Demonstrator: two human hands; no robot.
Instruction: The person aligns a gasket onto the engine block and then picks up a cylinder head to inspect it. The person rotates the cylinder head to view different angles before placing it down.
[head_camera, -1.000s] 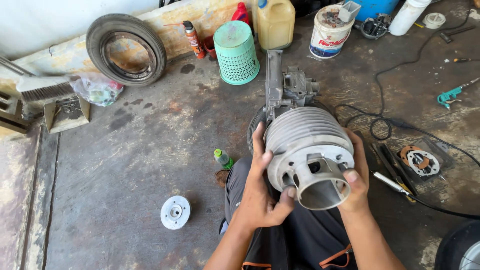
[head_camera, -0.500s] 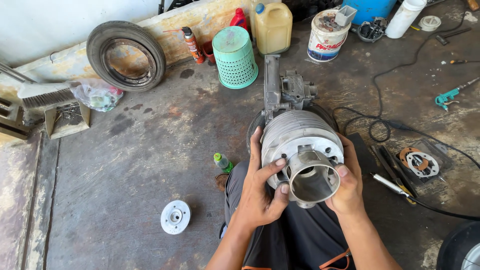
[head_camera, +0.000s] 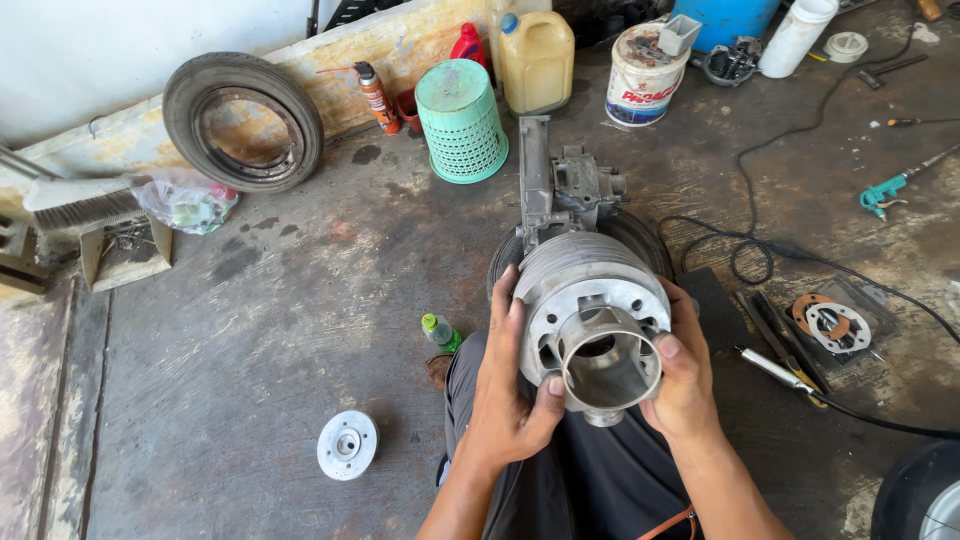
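A person sits on a stained concrete workshop floor, seen from above, holding a finned metal engine cylinder (head_camera: 592, 320) over the lap with both hands. Going left to right: at ten o'clock a worn tyre (head_camera: 243, 121) leans on the wall, with a brush (head_camera: 82, 203) and a plastic bag (head_camera: 185, 199) beside it. At seven o'clock a round metal disc (head_camera: 347, 445) lies flat and alone. A small green-capped bottle (head_camera: 438, 331) rests near the knee. At twelve o'clock stand a green mesh basket (head_camera: 461, 120), a yellow jug (head_camera: 537, 60) and a white bucket (head_camera: 643, 75); an engine case (head_camera: 562, 190) lies just beyond the cylinder. The left hand (head_camera: 510, 395) is clamped on the cylinder's left side, thumb on the rim of the open sleeve. The right hand (head_camera: 686, 375) grips the right side, thumb on the sleeve's edge. At three o'clock lie a screwdriver (head_camera: 775, 368), a round gasket plate (head_camera: 835, 327) and a black cable (head_camera: 790, 250). Since a second ago the cylinder has been turned (its open bore now faces the camera more squarely) and both thumbs have shifted onto the sleeve; it reads as the bore being inspected rather than fitted to the engine case
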